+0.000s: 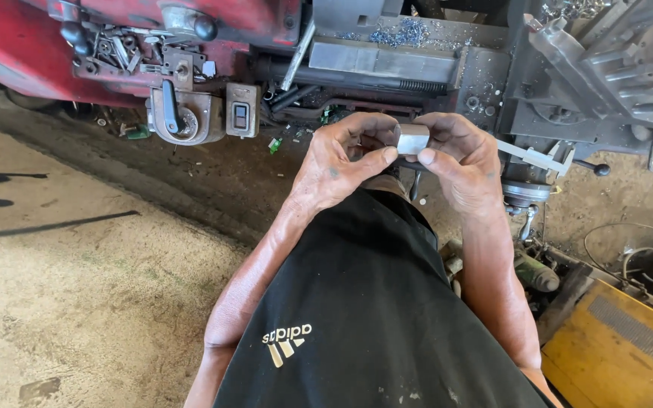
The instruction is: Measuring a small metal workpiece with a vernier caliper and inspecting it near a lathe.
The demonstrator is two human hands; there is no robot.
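While both hands grip it, the metal piece stays above my lap.
My left hand (pixel 345 162) and right hand (pixel 459 155) pinch the short silvery metal piece (pixel 412 139) between thumbs and fingertips, in front of the red lathe (pixel 115 38). Greasy fingers could let it slip; it would likely drop to the dirt floor (pixel 62 287) among the metal chips (pixel 406 32).

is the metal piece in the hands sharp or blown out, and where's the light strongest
Head view: the small metal block held between the left hand and right hand is fairly sharp, its top face bright with mild glare; sunlight is strongest on the sandy floor at left; the machine behind sits in dimmer shade.
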